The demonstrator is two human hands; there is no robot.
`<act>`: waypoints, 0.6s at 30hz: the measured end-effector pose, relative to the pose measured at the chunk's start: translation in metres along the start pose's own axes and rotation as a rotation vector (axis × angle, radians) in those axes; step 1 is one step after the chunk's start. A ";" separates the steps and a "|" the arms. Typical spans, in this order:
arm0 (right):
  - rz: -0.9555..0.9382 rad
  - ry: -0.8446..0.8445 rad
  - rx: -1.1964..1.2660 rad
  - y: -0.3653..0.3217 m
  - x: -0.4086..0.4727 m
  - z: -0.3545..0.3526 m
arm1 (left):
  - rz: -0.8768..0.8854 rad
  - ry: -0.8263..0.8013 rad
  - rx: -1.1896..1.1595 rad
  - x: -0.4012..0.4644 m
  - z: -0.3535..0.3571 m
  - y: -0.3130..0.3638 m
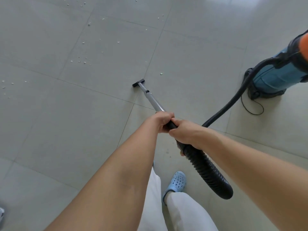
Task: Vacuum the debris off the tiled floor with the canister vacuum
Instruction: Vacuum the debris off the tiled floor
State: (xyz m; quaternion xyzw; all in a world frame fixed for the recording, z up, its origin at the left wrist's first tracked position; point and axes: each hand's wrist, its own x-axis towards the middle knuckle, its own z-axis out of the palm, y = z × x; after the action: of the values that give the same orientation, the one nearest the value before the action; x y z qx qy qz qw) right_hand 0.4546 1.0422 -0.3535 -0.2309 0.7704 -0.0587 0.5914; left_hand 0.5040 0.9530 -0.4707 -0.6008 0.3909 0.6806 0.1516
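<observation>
Right hand (186, 134) is gripping the black handle at the hose cuff, fingers curled round it; nearest the body. Left hand (162, 121) is wrapping the wand (154, 101) just ahead, fingers closed round the tube, touching the right hand's thumb. Ribbed hose (208, 172) is looping back past the right forearm, then out to the blue canister vacuum (273, 77) standing toward the floor's right edge.

Wand's long axis is running from the hands forward and slightly left; floor nozzle (138, 82) is sitting flat on the tiled floor (50, 130). One green fleck (161, 73) is lying just right of the nozzle. The main debris (81, 60) is lying beyond and left, well apart. Judgement: next stroke needs pushing forward-left, left hand steering.
</observation>
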 end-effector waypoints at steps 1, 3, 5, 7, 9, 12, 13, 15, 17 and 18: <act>0.018 -0.010 0.031 0.008 -0.006 -0.003 | 0.000 -0.012 0.002 -0.001 0.008 -0.003; 0.040 -0.019 0.063 0.024 -0.016 -0.007 | 0.005 -0.035 -0.009 -0.002 0.024 -0.012; 0.045 -0.020 0.088 0.035 -0.024 -0.010 | 0.006 -0.046 -0.033 0.000 0.035 -0.019; 0.041 -0.023 0.100 0.039 -0.024 -0.010 | 0.005 -0.050 -0.046 0.001 0.039 -0.021; 0.040 -0.024 0.120 0.036 -0.019 -0.008 | 0.002 -0.038 -0.029 0.004 0.034 -0.018; 0.025 -0.016 0.142 0.022 -0.001 -0.003 | -0.004 -0.016 -0.001 0.012 0.016 -0.006; 0.022 -0.013 0.144 0.016 0.006 -0.002 | -0.005 -0.005 0.011 0.016 0.010 0.000; 0.012 0.008 0.125 0.005 0.022 -0.002 | -0.010 0.006 0.036 0.024 -0.003 0.012; -0.014 0.035 0.068 -0.004 0.037 -0.005 | -0.009 0.003 0.045 0.034 -0.013 0.025; -0.023 0.044 0.045 -0.007 0.040 -0.006 | -0.007 -0.001 0.047 0.038 -0.017 0.030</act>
State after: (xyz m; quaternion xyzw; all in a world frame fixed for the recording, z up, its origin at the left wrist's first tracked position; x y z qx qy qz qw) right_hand 0.4430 1.0176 -0.3849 -0.2252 0.7790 -0.0879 0.5785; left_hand 0.4867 0.9118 -0.4951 -0.5981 0.4046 0.6711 0.1680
